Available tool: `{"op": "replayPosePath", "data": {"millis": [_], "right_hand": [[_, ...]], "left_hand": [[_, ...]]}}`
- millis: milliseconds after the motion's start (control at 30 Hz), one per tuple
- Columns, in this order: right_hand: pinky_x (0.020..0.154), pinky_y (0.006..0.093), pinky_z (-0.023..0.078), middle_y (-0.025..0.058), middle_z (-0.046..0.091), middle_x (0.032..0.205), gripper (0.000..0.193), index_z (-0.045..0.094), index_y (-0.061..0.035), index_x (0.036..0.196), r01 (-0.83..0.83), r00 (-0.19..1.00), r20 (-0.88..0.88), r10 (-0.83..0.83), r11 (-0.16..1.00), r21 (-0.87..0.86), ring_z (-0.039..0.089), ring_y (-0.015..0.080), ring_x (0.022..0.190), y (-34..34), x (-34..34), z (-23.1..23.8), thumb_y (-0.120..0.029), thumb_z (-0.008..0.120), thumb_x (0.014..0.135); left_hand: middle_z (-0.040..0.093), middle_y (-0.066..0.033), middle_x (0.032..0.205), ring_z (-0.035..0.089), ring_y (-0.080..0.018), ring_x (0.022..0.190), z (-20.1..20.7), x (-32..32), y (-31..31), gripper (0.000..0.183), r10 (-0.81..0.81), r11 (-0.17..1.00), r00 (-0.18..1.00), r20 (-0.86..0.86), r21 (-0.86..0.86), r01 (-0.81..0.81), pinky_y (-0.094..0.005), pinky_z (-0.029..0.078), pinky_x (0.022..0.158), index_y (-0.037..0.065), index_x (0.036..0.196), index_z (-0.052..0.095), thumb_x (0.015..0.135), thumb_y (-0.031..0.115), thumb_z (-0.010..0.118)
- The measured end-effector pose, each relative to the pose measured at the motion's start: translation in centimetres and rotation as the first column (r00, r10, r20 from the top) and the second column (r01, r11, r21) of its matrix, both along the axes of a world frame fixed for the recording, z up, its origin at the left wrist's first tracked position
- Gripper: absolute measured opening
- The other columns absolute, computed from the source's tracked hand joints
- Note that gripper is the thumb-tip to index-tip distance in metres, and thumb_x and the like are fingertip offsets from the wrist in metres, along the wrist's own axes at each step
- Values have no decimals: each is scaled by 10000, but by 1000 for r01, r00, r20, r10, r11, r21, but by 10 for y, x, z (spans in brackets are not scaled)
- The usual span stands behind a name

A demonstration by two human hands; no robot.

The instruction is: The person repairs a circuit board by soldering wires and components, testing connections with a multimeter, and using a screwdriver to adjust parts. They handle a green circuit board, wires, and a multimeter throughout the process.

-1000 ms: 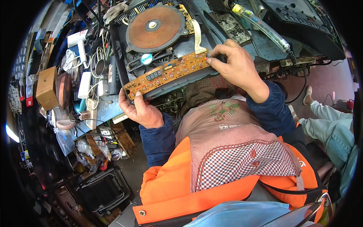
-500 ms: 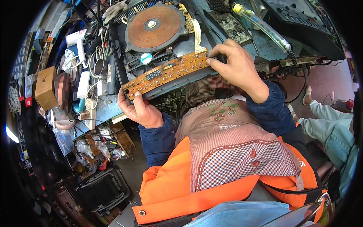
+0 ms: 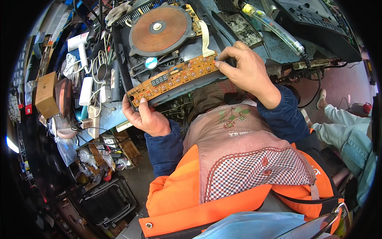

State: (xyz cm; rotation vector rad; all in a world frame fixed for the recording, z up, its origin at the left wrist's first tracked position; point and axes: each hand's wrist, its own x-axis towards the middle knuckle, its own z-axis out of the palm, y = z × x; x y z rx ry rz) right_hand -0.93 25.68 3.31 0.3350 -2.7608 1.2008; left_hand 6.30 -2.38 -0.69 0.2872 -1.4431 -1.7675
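Note:
A long orange-brown circuit board [image 3: 175, 78] with a small digit display [image 3: 159, 80] spans the front of an opened induction cooker. My left hand [image 3: 144, 118] pinches the board's left end, thumb on top and fingers at the outer edge. At the right end, my right hand [image 3: 246, 68] grips the board between thumb and curled fingers; part of its grip is hidden. A white ribbon cable [image 3: 205, 39] runs from the board's right part to the cooker's inside. Behind the board lies a round copper coil [image 3: 160, 28] in a dark housing, near a round blue-and-white sticker [image 3: 151, 62].
To the left are a white hair dryer [image 3: 81, 49], tangled cords, a cardboard box [image 3: 46, 95] and a power strip [image 3: 94, 121]. A clear tube-shaped tool with a yellow end [image 3: 273, 30] lies at the back right, near a black panel device [image 3: 314, 22]. Another person's legs [image 3: 346, 137] show at the right.
The whole view has shifted slightly. Both hands keep their grip at the two ends of the circuit board, with little other visible movement.

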Motion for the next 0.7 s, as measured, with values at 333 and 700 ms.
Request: {"op": "replayPosePath", "data": {"millis": [333, 700], "right_hand": [[772, 440, 534, 115, 654, 946, 240, 804, -106, 1009, -22, 1000, -6, 22, 1000, -13, 686, 344, 891, 2, 0, -2, -294, 761, 865], [769, 447, 536, 117, 652, 937, 232, 802, -105, 1005, -27, 1000, -14, 26, 999, -33, 688, 348, 884, 2, 0, -3, -287, 772, 864]], "left_hand": [[606, -159, 1337, 675, -231, 1121, -1, 3, 7, 658, -30, 999, 999, 26, -35, 31, -355, 593, 961, -2, 1510, 437, 912, -80, 701], [590, -148, 1332, 652, -238, 1160, 5, 1, 8, 616, -4, 999, 998, 57, 40, 2, -394, 550, 1060, 1, 1468, 462, 894, -95, 664]]}}
